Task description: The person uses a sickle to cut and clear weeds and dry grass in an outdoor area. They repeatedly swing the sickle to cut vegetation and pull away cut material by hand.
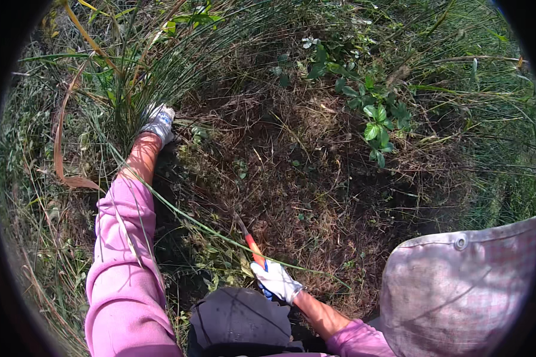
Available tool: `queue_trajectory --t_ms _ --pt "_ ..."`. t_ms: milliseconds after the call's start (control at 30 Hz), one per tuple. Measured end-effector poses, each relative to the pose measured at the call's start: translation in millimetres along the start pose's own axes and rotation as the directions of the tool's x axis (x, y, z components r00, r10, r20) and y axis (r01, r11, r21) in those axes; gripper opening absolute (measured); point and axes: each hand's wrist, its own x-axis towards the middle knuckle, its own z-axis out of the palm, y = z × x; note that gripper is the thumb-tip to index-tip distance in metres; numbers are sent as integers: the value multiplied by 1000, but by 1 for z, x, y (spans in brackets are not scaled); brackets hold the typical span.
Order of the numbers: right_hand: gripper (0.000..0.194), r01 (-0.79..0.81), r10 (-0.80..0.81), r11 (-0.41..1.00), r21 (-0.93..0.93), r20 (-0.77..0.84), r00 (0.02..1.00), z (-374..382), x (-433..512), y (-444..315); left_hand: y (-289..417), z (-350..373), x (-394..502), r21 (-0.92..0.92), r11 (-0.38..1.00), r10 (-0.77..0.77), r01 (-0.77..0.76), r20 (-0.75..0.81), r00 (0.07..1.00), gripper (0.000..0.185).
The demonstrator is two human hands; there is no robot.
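My left hand (160,122), in a white work glove with blue printing, reaches out at the upper left. It is closed around the base of a clump of long green grass (169,76), with the fingertips partly hidden. My right hand (277,281), in a white and blue glove, is low in the middle, near my body. It grips the orange handle (254,251) of a hand tool. A thin dark metal part (240,222) runs from the handle toward the upper left, and its far end is lost against the ground litter.
Dry cut stems and litter cover the ground (303,187) between my hands. A broad-leaved green plant (377,125) grows at the upper right. One long green stem (196,225) crosses over my left forearm. Pale checked cloth with a metal eyelet (455,285) blocks the lower right.
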Motion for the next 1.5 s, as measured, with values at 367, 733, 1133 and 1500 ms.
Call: queue_trajectory --t_ms 367,733,1133,1500 --pt "26 63 -156 681 730 61 986 -92 154 -249 -17 32 -42 -301 927 138 -225 -283 949 51" --pt "35 304 -295 953 9 -205 933 -7 160 -207 40 -79 -11 -241 830 412 -504 -344 844 45" --pt "30 318 -324 944 -91 -69 943 12 47 -80 -21 -19 24 -126 990 -51 58 57 997 40" --pt "32 192 -172 978 -80 205 963 3 135 -224 -49 10 -25 -58 997 58 -51 134 989 24"
